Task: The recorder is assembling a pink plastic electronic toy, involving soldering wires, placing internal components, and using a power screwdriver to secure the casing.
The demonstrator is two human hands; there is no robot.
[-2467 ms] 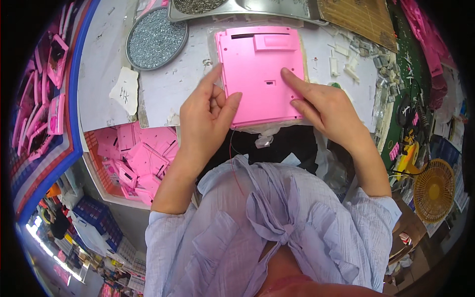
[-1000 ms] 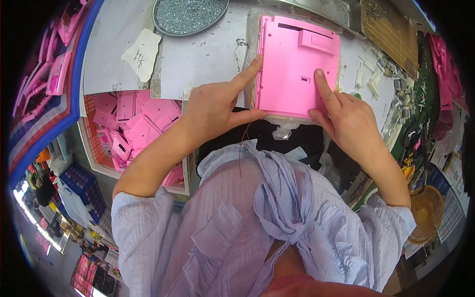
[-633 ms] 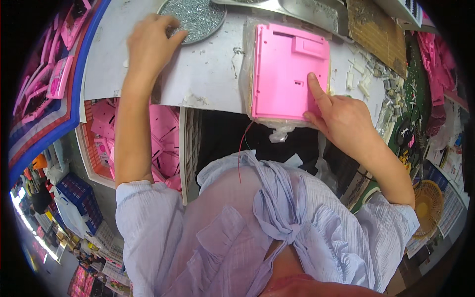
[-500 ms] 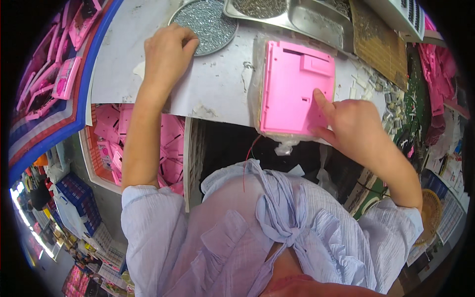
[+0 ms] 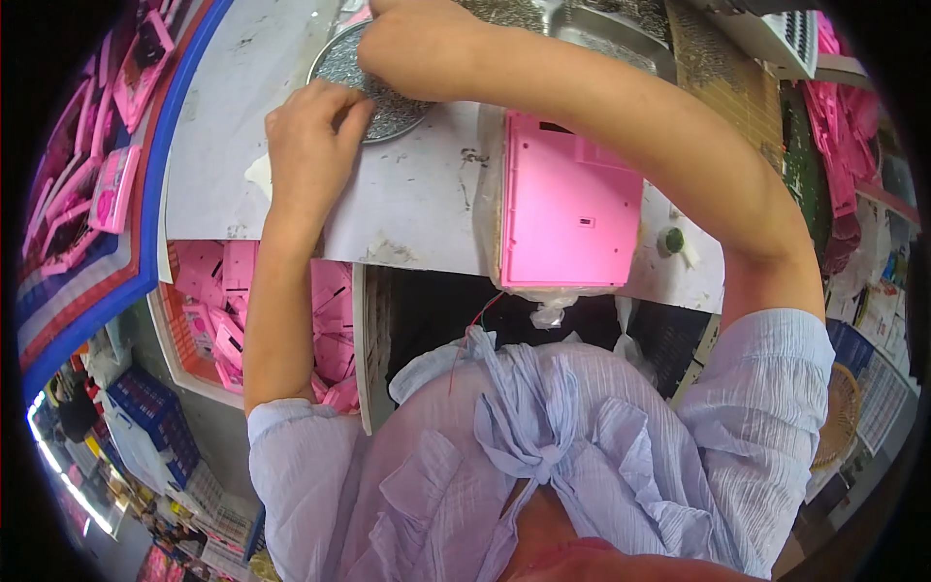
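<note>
My left hand (image 5: 312, 131) rests at the near left rim of a round metal dish (image 5: 411, 128) full of small silvery screws. Its fingers are curled toward the thumb, and what they hold, if anything, is hidden. Across the dish reaches my right arm; my right hand (image 5: 412, 47) is bent closed above the dish's far part, its fingertips hidden by the hand and the upper picture edge. A bit of pink (image 5: 361, 16) shows beside it. Untouched, a flat pink plastic panel (image 5: 572, 218) lies on a plastic-wrapped pad (image 5: 493, 218) at the table's front edge, partly under my right forearm.
Metal trays (image 5: 663, 60) with small parts stand at the back, beside a brown board (image 5: 722, 73). A small green-topped piece (image 5: 671, 241) lies right of the panel. Under the table at left, a crate (image 5: 179, 335) holds pink parts. More pink parts (image 5: 116, 189) lie far left.
My right hand has left the pink panel and swung up and left over the screw dish. My left hand stays by the dish. The whole view has shifted slightly.
</note>
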